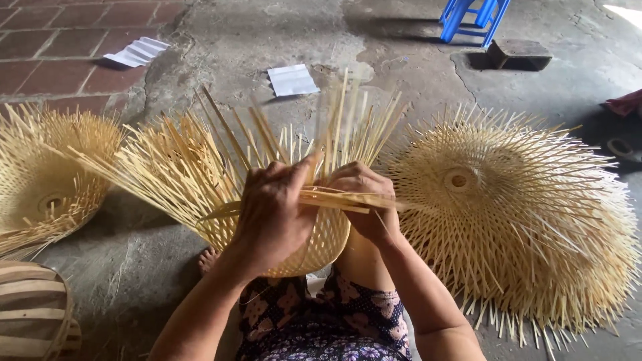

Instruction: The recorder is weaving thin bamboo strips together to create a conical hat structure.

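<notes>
Here, seen from the head camera looking down, a person sits on a rough concrete floor [221, 40] and weaves a bamboo basket [314, 247] held in the lap, above a flower-patterned garment. The left hand [271, 217] is closed over the basket's rim, thumb raised, pinching a flat bundle of bamboo strips [348, 198] that runs sideways across the work. The right hand [361, 194] is curled round the same bundle from the far side, its fingers mostly hidden, so both hands grip the strips close together.

The basket's lower body looks tightly woven and rounded. Above it, many loose upright splints [200, 160] fan out unwoven, some blurred by motion, so the rim appears unfinished, and by this judgement much edging remains.

To the right, near the person's arm, lies an upturned woven basket [515, 214] with spiky ends protruding all round. At the left edge rests another open basket [47, 180] with loose ends. Bottom left shows part of a striped woven object [30, 314]. Farther off are two folded papers [292, 79], a blue plastic stool [475, 17] and a dark block [518, 53].
</notes>
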